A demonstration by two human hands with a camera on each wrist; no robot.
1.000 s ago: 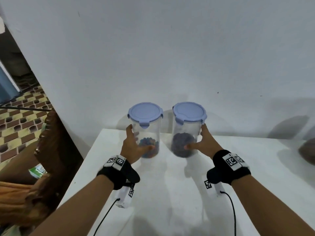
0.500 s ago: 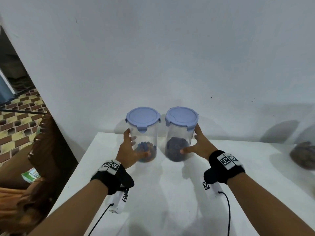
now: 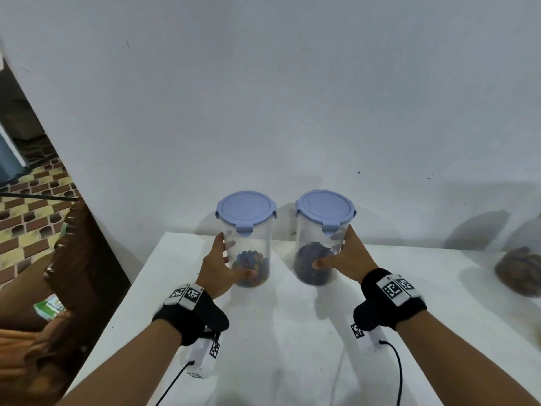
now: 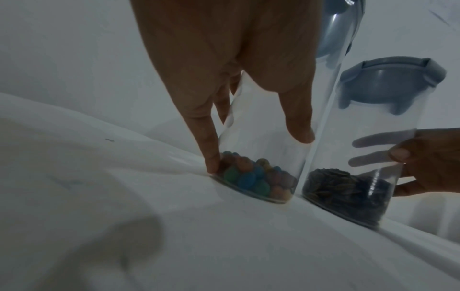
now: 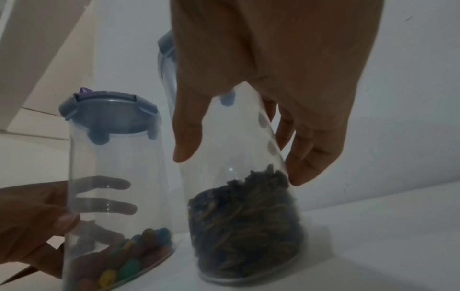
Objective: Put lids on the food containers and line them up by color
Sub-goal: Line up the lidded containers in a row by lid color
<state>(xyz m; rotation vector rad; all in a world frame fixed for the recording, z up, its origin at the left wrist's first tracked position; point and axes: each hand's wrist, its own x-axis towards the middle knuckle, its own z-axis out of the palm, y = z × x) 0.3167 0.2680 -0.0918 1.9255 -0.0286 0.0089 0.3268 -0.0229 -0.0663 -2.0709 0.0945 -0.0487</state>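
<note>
Two tall clear containers with blue-violet lids stand side by side on the white table (image 3: 281,332), near the wall. The left container (image 3: 248,244) holds coloured candies (image 4: 256,177); my left hand (image 3: 222,268) grips its lower wall, thumb in front and fingers behind. The right container (image 3: 322,244) holds dark seeds (image 5: 246,226); my right hand (image 3: 339,259) grips it the same way. Both lids (image 3: 246,208) (image 3: 325,208) sit on the containers with their clips down. In the right wrist view the right container (image 5: 236,177) leans slightly.
Another container with brown contents (image 3: 521,271) stands blurred at the table's far right edge. A white wall rises right behind the containers. The table's left edge drops off beside a carved wooden chair (image 3: 73,259). Bare tabletop lies in front of the containers.
Both hands keep hold of their containers. The gap between the two containers has widened slightly, and the head view has shifted.
</note>
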